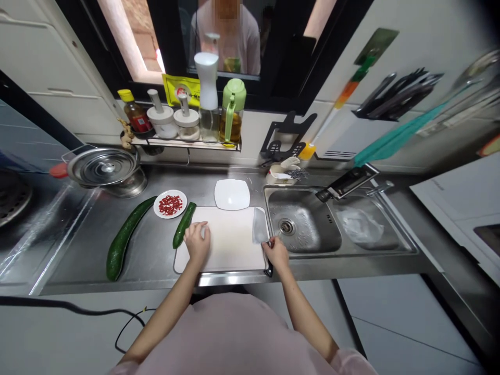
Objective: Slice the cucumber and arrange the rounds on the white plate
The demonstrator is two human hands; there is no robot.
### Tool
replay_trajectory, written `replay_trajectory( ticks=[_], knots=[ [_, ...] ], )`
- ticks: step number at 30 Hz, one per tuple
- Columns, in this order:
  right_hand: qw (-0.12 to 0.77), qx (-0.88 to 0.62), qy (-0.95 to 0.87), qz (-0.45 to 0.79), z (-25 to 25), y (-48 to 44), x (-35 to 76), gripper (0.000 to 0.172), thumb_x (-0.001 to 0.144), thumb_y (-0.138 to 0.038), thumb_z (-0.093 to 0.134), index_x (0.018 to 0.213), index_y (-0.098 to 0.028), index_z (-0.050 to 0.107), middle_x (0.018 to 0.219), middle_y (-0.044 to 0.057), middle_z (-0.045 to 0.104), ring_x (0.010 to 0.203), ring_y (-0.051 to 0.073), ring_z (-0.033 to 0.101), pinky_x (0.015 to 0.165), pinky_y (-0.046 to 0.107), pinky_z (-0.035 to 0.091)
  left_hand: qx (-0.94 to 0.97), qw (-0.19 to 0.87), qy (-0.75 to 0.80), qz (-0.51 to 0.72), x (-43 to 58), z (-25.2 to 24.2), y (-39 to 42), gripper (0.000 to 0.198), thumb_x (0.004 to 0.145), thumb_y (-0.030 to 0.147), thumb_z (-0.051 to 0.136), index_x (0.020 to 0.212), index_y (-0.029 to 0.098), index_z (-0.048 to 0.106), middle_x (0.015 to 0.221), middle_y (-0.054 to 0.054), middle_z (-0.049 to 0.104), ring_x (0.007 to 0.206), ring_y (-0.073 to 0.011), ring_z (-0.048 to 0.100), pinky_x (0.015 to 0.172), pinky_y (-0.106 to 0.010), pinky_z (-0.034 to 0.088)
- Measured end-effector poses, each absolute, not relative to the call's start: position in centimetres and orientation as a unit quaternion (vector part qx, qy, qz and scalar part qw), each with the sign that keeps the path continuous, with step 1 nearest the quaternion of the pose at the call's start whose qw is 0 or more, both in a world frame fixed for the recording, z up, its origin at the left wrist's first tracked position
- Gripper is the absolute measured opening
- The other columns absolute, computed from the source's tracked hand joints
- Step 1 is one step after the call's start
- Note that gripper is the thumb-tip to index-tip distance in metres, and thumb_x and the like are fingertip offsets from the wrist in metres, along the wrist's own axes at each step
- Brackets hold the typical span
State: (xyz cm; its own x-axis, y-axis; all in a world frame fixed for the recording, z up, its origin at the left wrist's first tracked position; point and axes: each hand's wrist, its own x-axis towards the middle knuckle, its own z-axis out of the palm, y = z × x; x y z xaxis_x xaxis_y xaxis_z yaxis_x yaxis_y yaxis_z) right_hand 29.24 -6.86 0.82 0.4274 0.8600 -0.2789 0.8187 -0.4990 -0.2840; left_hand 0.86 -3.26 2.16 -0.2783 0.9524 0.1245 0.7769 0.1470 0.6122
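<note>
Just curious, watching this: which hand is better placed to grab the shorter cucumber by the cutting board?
Probably the left. The left hand rests on the cutting board right beside the shorter cucumber, while the right hand grips the cleaver at the board's opposite edge.

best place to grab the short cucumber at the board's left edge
Grip the short cucumber around its middle, coming from above with the left hand. It lies flat, long and narrow, so the grasp closes across its width.

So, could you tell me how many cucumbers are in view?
2: the long cucumber lies on the counter, the short cucumber at the cutting board's left edge by the left hand.
</note>
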Motion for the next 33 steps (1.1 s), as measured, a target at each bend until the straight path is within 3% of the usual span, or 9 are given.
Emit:
replay_trajectory(
  ticks=[6,13,18,26,33],
  knots=[
    [0.028,-0.848,-0.49,0.202,1.0,-7.3,28.3,0.036,0.082,-0.037,0.061,0.113,-0.02,0.054,0.104,0.009,0.067,0.095,0.02,0.063,0.071,0.025,0.04,0.553,0.058,0.796,0.24,-0.6,2.2,-2.0,0.04,0.084,0.028,0.054,0.123,0.023,0.058,0.129,-0.012,0.051,0.121,-0.0313,0.04,0.102,-0.048,0.027],
    [0.007,-0.842,-0.497,0.21,1.7,-7.5,28.1,0.045,0.079,-0.029,0.061,0.121,-0.017,0.053,0.109,0.012,0.067,0.098,0.022,0.064,0.074,0.026,0.041,0.538,0.082,0.827,0.142,-3.6,1.4,-1.4,0.055,0.083,0.03,0.056,0.137,0.025,0.045,0.13,-0.015,0.049,0.117,-0.0325,0.045,0.095,-0.048,0.034],
    [0.032,-0.844,-0.493,0.21,1.6,-7.8,27.8,0.036,0.075,-0.033,0.063,0.107,-0.018,0.058,0.095,0.009,0.069,0.089,0.021,0.064,0.069,0.025,0.039,0.533,0.097,0.833,0.116,-4.3,0.8,-1.0,0.053,0.085,0.032,0.054,0.137,0.024,0.045,0.125,-0.015,0.053,0.115,-0.0326,0.047,0.092,-0.047,0.037],
    [0.124,-0.842,-0.462,0.25,0.6,-7.9,28.5,0.024,0.071,-0.029,0.056,0.093,-0.019,0.053,0.071,-0.002,0.059,0.065,0.015,0.054,0.059,0.022,0.033,0.546,0.095,0.827,0.099,-5.1,0.0,-0.9,0.053,0.086,0.029,0.054,0.137,0.025,0.046,0.118,-0.014,0.057,0.112,-0.0304,0.05,0.091,-0.044,0.04],
    [0.131,-0.834,-0.469,0.26,0.2,-7.9,29.0,0.023,0.069,-0.029,0.055,0.09,-0.02,0.05,0.072,-0.002,0.057,0.065,0.015,0.051,0.059,0.022,0.032,0.62,0.131,0.761,0.14,-5.4,0.6,-2.5,0.051,0.083,0.029,0.056,0.134,0.024,0.052,0.115,-0.012,0.062,0.106,-0.0289,0.055,0.091,-0.041,0.042]
  ],
)
